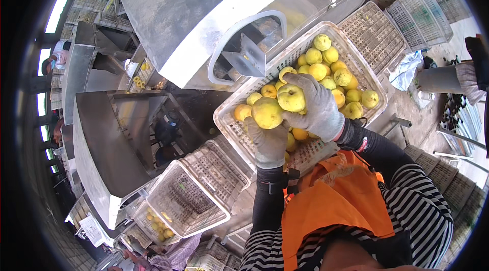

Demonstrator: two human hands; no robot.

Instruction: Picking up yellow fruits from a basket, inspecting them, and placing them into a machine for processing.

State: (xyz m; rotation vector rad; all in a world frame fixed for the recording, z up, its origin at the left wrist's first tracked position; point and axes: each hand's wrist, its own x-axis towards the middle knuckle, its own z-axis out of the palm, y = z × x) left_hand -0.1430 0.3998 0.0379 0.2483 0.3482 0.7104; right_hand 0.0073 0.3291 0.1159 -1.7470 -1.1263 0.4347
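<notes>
Both hands wear grey work gloves and are above a white plastic crate of yellow and orange round fruits. My left hand holds a large yellow fruit from below. Beside it, my right hand grips a yellow-green fruit, stem end showing, between thumb and fingers. The two held fruits are side by side. More fruits lie beneath the hands, partly hidden by them. Just beyond the crate is a metal machine's opening with a bent metal plate in it.
A steel machine housing rises beyond the crate. Empty-looking white crates stand at lower left, near another crate of fruits. An upturned crate and stacked crates are at upper right. People are at the left, lower left and right edges.
</notes>
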